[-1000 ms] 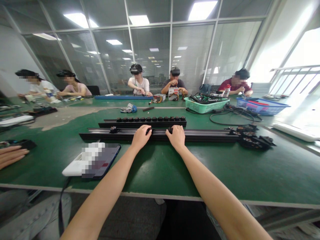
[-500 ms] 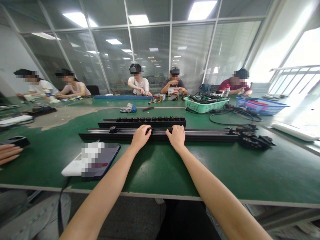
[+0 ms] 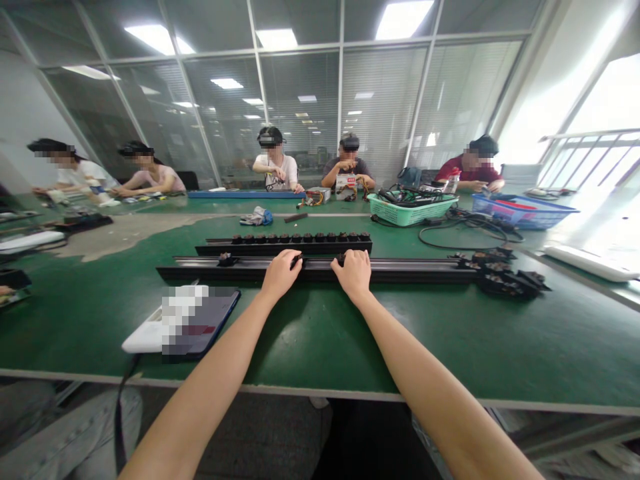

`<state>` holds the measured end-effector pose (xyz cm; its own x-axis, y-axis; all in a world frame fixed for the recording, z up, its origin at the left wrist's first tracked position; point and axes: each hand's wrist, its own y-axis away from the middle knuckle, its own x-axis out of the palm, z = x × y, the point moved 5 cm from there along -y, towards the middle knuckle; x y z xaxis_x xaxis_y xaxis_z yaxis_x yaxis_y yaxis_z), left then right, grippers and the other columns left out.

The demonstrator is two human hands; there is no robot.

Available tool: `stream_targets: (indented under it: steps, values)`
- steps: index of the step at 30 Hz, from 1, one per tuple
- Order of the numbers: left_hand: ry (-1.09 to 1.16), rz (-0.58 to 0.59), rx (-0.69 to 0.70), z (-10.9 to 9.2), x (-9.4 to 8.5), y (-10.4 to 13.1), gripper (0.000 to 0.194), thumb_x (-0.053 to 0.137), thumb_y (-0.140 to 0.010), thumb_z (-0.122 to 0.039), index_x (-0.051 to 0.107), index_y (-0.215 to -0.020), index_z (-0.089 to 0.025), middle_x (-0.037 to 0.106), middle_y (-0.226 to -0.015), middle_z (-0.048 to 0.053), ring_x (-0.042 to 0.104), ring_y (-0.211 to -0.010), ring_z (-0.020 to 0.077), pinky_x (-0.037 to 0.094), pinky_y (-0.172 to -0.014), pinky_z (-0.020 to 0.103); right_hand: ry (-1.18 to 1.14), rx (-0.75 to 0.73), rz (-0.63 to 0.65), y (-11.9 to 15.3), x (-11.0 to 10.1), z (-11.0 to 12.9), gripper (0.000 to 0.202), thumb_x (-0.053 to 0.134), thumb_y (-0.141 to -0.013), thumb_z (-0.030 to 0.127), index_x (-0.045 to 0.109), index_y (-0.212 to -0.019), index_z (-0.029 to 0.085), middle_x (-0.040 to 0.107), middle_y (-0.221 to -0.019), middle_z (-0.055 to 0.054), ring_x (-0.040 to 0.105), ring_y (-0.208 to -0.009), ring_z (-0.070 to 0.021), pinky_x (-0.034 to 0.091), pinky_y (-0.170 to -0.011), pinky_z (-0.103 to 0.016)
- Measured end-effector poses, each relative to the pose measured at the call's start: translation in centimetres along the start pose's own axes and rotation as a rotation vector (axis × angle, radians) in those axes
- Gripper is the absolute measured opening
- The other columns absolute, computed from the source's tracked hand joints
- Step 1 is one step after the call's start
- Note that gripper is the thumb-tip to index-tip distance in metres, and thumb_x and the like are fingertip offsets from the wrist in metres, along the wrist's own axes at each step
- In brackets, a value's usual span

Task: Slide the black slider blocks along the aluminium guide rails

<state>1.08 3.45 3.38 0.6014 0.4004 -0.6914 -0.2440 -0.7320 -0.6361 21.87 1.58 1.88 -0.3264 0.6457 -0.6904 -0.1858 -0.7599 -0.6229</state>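
A long black rail point(image 3: 410, 272) with a shiny groove lies across the table in front of me. My left hand point(image 3: 281, 273) is closed around a small black part point(image 3: 297, 261) on the rail. To its right, my right hand point(image 3: 354, 273) pinches another small black part point(image 3: 341, 259), mostly hidden by the fingers. A similar black module point(image 3: 227, 259) sits in the groove farther left. Behind lies a second black rail point(image 3: 240, 251) bearing a row of such modules point(image 3: 307, 238). More black modules point(image 3: 510, 275) are heaped around the near rail's right end.
A white device point(image 3: 145, 331) and a dark phone point(image 3: 215, 327) lie near the front edge, left of my forearm. A green basket point(image 3: 410, 215) of cables and a blue basket point(image 3: 550, 219) stand back right. Several people sit around the green table point(image 3: 425, 333).
My hands and the rails stay in place. At the far left, a neighbour's hand has drawn back with the dark object near it.
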Motion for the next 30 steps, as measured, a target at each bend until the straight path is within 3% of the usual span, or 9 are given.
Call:
stream_targets:
  steps: [11,18,30]
  values:
    - [-0.006,0.001,0.001,-0.04,0.01,0.02,0.026,0.054,-0.097,-0.026,0.071,-0.115,-0.017,0.073,-0.121,0.011,0.069,-0.113,0.0264,0.054,-0.104,0.042,0.019,0.017,0.017,0.07,-0.19,-0.15,0.027,0.056,-0.094,0.035,0.067,-0.099,0.011,0.073,-0.103,-0.018,0.061,-0.109,-0.0308,0.033,-0.116,-0.043]
    - [0.000,-0.007,0.019,-0.33,-0.12,0.03,0.027,0.054,-0.097,-0.025,0.072,-0.114,-0.015,0.073,-0.121,0.013,0.069,-0.112,0.0276,0.054,-0.103,0.043,0.021,0.055,0.056,0.20,-0.18,-0.09,0.025,0.055,-0.095,0.034,0.064,-0.102,0.012,0.069,-0.110,-0.019,0.059,-0.110,-0.0316,0.044,-0.096,-0.039]
    - [-0.012,-0.004,0.008,-0.20,-0.08,0.00,0.026,0.055,-0.097,-0.025,0.072,-0.114,-0.018,0.073,-0.120,0.011,0.069,-0.113,0.0263,0.054,-0.103,0.042,0.026,0.065,0.082,0.18,-0.26,-0.17,0.021,0.053,-0.097,0.032,0.062,-0.102,0.014,0.068,-0.112,-0.018,0.060,-0.108,-0.0294,0.046,-0.088,-0.036]
